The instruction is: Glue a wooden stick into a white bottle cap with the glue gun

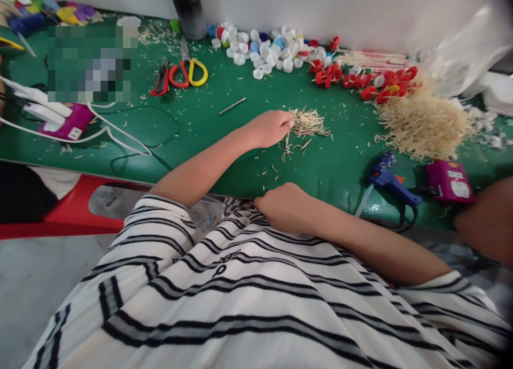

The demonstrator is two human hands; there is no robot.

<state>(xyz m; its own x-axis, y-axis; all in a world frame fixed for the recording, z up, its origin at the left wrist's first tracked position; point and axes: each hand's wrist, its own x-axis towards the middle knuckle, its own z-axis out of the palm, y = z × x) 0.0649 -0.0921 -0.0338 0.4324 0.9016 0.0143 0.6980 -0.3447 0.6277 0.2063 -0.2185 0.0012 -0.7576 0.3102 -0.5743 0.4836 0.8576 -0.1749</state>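
Note:
My left hand (269, 127) rests on the green table (224, 144), its fingertips pinched into a small pile of thin pale sticks (308, 123). Loose bits of stick lie scattered just below that pile. My right hand (285, 206) sits lower, at the table's near edge against my striped shirt, with fingers curled; a thin stick seems to poke out on its left side, though what it holds is hard to make out.
A large heap of sticks (425, 125) lies at the right. Bottle caps (264, 48) and red caps (360, 77) line the back. Scissors (188, 69) and pliers (160, 80) lie left of centre. A blue glue gun (390, 182) and a purple box (449, 181) sit near the front edge. Another person's arm (487, 219) enters at right.

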